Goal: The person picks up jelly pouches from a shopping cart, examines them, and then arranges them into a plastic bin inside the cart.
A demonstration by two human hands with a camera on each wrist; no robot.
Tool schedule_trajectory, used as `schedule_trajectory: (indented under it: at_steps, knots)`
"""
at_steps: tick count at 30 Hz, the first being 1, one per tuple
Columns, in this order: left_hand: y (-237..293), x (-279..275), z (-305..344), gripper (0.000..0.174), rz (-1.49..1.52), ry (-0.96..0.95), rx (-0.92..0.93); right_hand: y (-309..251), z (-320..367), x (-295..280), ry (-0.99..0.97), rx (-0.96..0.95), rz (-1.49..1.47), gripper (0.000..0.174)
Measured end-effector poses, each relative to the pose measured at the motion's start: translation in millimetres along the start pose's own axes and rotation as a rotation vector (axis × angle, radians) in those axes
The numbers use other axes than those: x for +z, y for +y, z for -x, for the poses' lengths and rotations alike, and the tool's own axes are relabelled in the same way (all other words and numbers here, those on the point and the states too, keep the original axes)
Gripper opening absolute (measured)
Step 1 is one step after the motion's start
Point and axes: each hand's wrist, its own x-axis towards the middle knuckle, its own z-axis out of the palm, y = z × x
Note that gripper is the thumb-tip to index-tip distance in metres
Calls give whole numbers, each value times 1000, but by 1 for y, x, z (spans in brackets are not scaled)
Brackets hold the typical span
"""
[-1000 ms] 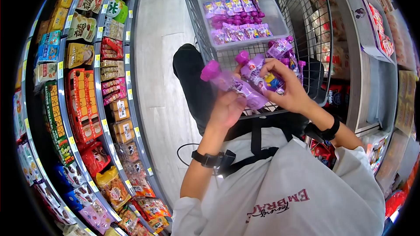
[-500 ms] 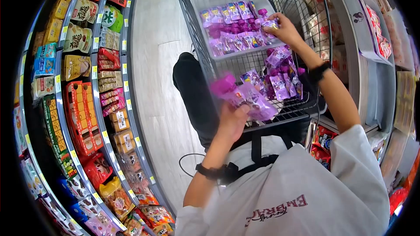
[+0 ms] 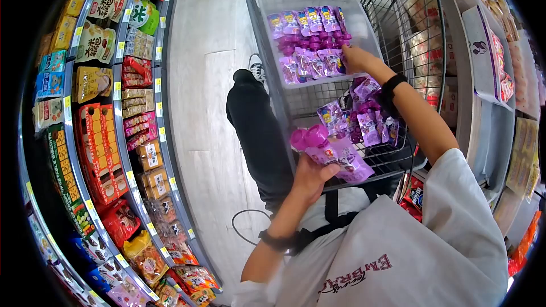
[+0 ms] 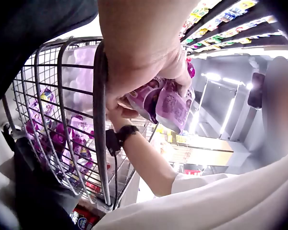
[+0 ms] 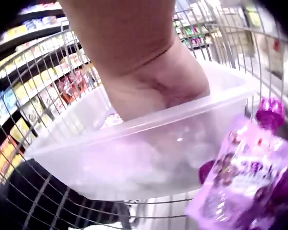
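My left hand [image 3: 311,179] grips purple spouted pouches [image 3: 350,162] with pink-purple caps over the near end of the shopping cart; two caps show side by side. In the left wrist view, two pouches [image 4: 175,108] hang from its fingers. My right hand [image 3: 359,59] reaches into a translucent plastic bin [image 3: 273,1], at the right end of the nearer row of pouches [image 3: 304,63]. Its fingertips are hidden behind the bin wall in the right wrist view, and I cannot tell whether they still pinch a pouch. A farther row of pouches [image 3: 313,19] faces it, caps toward the middle.
Loose pouches [image 3: 369,128] lie in the wire cart [image 3: 441,40] in front of the bin. Snack shelves [image 3: 159,74] run along the left of the aisle floor [image 3: 207,102]. Shelving with boxes [image 3: 480,51] stands close on the right.
My right hand first was at the pouches beside my left hand, then carried one to the bin, and now is lower inside at the nearer row's end. The left hand keeps its pouches.
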Motion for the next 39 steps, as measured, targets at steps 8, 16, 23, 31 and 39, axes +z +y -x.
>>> schedule_trajectory:
  at_steps: [8, 16, 23, 31, 39]
  knots:
    - [6, 1, 0, 45, -139, -39, -20, 28, -68, -55, 319, 8, -112, 37]
    - [10, 3, 1, 52, -157, -50, -81, 27, -68, -55, 603, -32, -39, 17]
    - [11, 4, 1, 53, -91, -43, -41, 3, -55, -73, 691, -57, 35, 26]
    - [10, 4, -1, 48, -123, -39, -92, 6, -89, -48, 220, -71, -825, 39]
    - [12, 5, -3, 46, -130, -64, -85, 27, -95, -38, 444, 209, -150, 38]
